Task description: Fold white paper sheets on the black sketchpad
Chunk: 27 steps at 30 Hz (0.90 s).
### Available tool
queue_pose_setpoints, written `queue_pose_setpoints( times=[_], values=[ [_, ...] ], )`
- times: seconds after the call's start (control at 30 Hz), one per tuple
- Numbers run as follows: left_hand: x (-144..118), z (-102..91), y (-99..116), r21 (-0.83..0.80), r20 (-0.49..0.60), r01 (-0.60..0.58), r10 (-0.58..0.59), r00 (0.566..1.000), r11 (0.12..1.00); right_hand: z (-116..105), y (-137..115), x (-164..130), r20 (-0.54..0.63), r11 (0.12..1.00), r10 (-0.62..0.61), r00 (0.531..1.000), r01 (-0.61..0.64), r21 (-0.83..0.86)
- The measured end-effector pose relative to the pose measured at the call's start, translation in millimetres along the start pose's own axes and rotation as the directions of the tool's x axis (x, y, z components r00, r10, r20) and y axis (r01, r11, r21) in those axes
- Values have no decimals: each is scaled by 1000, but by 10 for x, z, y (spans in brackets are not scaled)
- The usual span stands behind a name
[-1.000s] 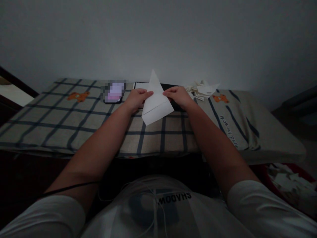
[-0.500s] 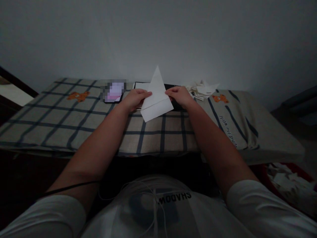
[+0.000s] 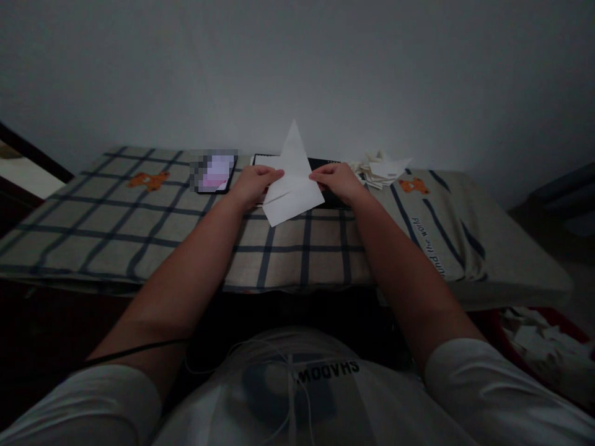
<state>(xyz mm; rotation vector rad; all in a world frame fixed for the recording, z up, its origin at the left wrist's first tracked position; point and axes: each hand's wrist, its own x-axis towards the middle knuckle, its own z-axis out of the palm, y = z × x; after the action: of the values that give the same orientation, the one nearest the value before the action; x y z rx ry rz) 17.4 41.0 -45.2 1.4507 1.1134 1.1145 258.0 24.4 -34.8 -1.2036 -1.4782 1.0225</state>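
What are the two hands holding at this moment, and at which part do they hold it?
Both hold one folded white paper. The left hand pinches its left edge, the right hand its right edge, at the fold's level, with the pointed tip standing up between them.

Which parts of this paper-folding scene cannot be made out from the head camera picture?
- Phone screen: blurred over, head view.
- Black pad under the folded paper: mostly covered by the paper and both hands, left hand, right hand.
- Pile of paper pieces: too small and dim to count.
- Scraps at lower right: dark, cut by the edge.
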Motion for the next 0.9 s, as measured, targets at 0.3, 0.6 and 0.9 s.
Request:
queue_pose_setpoints(
  times=[0.3,0.6,0.9],
  values=[
    [18,15,18,-6,-22,-27,27,999,1000,-43,27,32,-18,1000,1,1000,-1,-14],
    [37,-54,-31,-20,112,56,-53,992,998,-75,95,79,-95,999,14,995,-12,30],
    [3,-46,19,-59,165,141,-130,978,988,-96,132,108,-142,998,20,990,-12,58]
  ],
)
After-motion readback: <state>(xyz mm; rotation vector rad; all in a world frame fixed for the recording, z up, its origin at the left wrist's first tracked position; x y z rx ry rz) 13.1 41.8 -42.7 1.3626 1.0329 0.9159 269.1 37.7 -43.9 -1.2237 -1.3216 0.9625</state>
